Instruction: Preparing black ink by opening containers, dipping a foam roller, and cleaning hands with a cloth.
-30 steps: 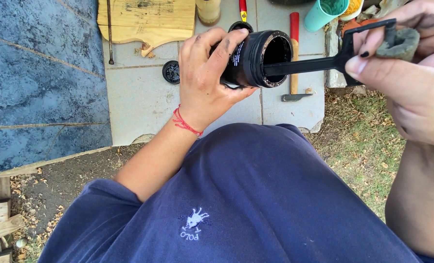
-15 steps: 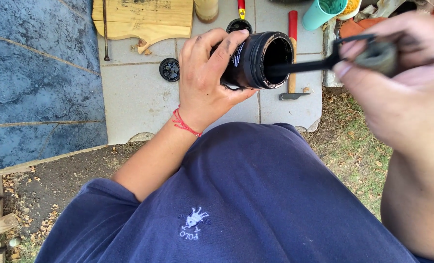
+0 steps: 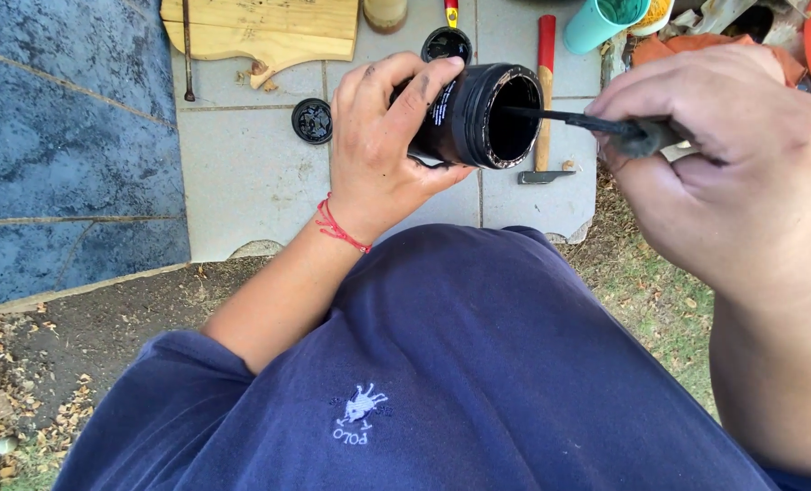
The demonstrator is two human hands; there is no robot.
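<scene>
Starting from the left, I see blue slabs (image 3: 69, 136) meeting pale paving (image 3: 242, 173), and on the paving a wooden board (image 3: 269, 32) with a thin metal rod (image 3: 187, 50) lying along its left edge. A small black lid (image 3: 313, 121) sits flat on the paving just left of my left hand (image 3: 378, 150); I judge it belongs to the jar (image 3: 478, 116), laid aside so the mouth stays free.

My left hand has its fingers curled around the black jar, thumb underneath, and holds it tipped on its side with the opening turned toward my right hand, which I take to be so a tool can go straight in. A red thread circles that wrist.

A thin dark tool (image 3: 569, 118) runs from the jar's mouth, its tip inside, across to my right hand (image 3: 724, 173). Those fingers are pinched tight on its thicker grip, the hand level with the jar so the shaft stays in line with the opening.

Behind the jar a red-handled hammer (image 3: 545, 91) lies on the paving. Farther right stand a teal cup (image 3: 605, 23) and some orange clutter I cannot make out.
</scene>
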